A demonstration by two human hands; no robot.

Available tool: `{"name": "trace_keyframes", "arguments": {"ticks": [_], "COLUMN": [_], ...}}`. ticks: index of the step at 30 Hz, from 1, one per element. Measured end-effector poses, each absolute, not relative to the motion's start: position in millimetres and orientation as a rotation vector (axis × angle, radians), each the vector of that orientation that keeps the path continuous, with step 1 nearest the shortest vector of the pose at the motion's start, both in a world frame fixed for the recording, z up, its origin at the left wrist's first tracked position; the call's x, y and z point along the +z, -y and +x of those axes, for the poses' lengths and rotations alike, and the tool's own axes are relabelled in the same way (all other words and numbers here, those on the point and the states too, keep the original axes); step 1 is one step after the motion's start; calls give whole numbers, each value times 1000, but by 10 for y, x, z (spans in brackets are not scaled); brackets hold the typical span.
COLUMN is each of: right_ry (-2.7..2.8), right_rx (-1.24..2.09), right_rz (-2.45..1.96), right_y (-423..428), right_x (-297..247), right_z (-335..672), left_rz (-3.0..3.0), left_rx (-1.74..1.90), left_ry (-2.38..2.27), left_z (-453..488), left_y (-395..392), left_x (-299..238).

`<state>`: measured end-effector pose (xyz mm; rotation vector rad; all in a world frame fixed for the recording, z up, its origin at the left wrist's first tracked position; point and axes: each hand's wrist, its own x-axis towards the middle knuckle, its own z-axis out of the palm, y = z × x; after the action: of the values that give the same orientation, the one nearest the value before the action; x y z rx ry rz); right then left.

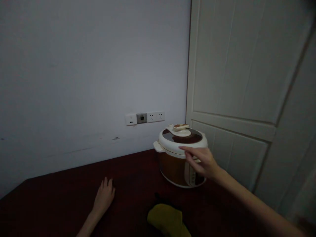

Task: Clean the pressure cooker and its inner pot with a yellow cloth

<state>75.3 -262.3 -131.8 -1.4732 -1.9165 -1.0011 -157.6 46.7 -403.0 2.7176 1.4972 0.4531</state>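
Observation:
A white and brown electric pressure cooker stands on the dark red table, its lid on and a handle on top. My right hand is in front of it, index finger stretched toward the lid's white rim and the other fingers partly bent. I see nothing in that hand, and I cannot tell whether the fingertip touches the cooker. My left hand rests palm down on the table to the left, fingers a little apart and holding nothing.
A yellow cloth-like item with a dark edge lies at the table's near side. Behind the table is a pale wall with a row of sockets. A white panelled door stands close on the right.

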Motion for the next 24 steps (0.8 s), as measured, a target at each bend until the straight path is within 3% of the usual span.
{"name": "trace_keyframes", "arguments": {"ticks": [7,15,24], "right_ry": [1273,827,675], "right_rx": [-851,-300,76], "right_rz": [-1884,-2240,-2327], "right_y": [2798,2522,2209], "right_x": [-761,-739,-763], "right_z": [1805,2778,3001], "left_rz": [2205,1369,1654], "left_rx": [992,743,680], "left_ry": [-1070,-616,-566], "left_z": [-1200,-493,100], "left_y": [-362,85,189], "left_x": [-3383,-2432,-2013]}}
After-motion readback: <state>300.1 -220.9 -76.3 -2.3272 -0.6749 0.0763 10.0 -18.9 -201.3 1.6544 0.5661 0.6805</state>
